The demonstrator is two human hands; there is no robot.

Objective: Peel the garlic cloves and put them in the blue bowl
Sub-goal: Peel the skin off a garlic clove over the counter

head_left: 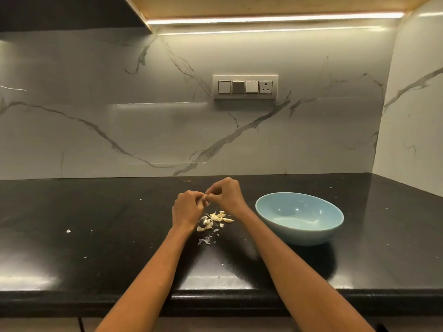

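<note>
My left hand (188,207) and my right hand (225,195) meet above the black counter, fingers curled together and pinching a small garlic clove (205,195) that is mostly hidden between the fingertips. Just below the hands lies a small pile of pale garlic cloves (219,218) mixed with bits of papery skin (205,240). The blue bowl (299,232) stands on the counter to the right of the pile, and I see nothing inside it.
The black counter (96,224) runs to a marble backsplash with a switch panel (245,87). A side wall closes off the right end. Small skin flecks (68,231) dot the counter at left. The counter's front edge crosses the lower part of the view.
</note>
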